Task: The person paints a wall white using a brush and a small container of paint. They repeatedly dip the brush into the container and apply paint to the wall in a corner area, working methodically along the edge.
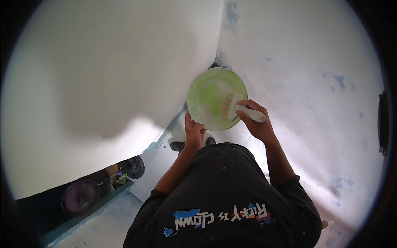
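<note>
My left hand (195,133) grips the near left rim of a round green plastic basin (203,93), its thumb over the edge. Whitish residue coats the basin's inside. In my right hand (257,124) is a wide paint brush with a pale handle (252,114), held by fingers and thumb near its white head. The brush's light bristles (228,104) point left, over the right part of the basin. Whether they touch its inner surface I cannot tell.
Two pale walls, left (124,62) and right (297,108), meet in a corner beyond the basin; bluish patches show on the right one. Below are white floor tiles (155,161) and dark shoes (177,146). At lower left lie a round purple object (80,197) and a black speckled item (135,167).
</note>
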Demonstrator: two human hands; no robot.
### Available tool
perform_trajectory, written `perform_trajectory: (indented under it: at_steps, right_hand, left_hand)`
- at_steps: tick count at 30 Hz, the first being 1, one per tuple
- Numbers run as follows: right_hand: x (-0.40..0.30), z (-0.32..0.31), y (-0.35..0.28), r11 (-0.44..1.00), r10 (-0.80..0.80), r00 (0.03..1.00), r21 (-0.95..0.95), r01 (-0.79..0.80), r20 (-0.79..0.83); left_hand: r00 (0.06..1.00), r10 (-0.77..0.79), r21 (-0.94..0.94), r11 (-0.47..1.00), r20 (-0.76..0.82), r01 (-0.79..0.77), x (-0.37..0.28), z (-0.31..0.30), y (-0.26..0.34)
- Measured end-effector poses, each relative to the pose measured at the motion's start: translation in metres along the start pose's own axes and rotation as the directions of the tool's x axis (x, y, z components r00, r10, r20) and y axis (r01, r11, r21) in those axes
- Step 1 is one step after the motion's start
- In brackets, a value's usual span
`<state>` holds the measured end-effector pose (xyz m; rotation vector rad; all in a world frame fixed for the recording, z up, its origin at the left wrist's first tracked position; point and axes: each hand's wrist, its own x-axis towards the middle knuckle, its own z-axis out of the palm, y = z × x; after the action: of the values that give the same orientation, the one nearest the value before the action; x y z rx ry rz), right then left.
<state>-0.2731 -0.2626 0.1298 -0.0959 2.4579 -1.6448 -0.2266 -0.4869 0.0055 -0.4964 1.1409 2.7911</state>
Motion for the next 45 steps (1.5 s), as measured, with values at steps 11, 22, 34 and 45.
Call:
perform_trajectory:
  at_steps: [11, 22, 34, 45]
  right_hand:
    - [0.009, 0.021, -0.011, 0.993, -0.118, 0.99, -0.042, 0.115, -0.08]
    - [-0.036, 0.129, -0.036, 0.837, -0.479, 0.824, -0.125, 0.532, 0.303]
    - [-0.102, 0.216, -0.103, 0.837, 0.033, 0.962, 0.518, -0.175, 0.271]
    - [-0.188, 0.385, -0.118, 0.378, 0.019, 0.952, 0.879, -0.291, 0.307]
  left_hand:
    - [0.991, 0.045, 0.129, 0.991, -0.124, -0.028, -0.051, -0.019, -0.001]
    - [0.95, 0.161, 0.084, 0.986, -0.266, -0.143, -0.136, -0.065, 0.028]
    - [0.945, 0.052, -0.062, 0.995, -0.322, -0.076, -0.243, -0.187, 0.124]
    - [0.907, 0.112, -0.084, 0.984, -0.406, -0.159, -0.388, -0.357, 0.202]
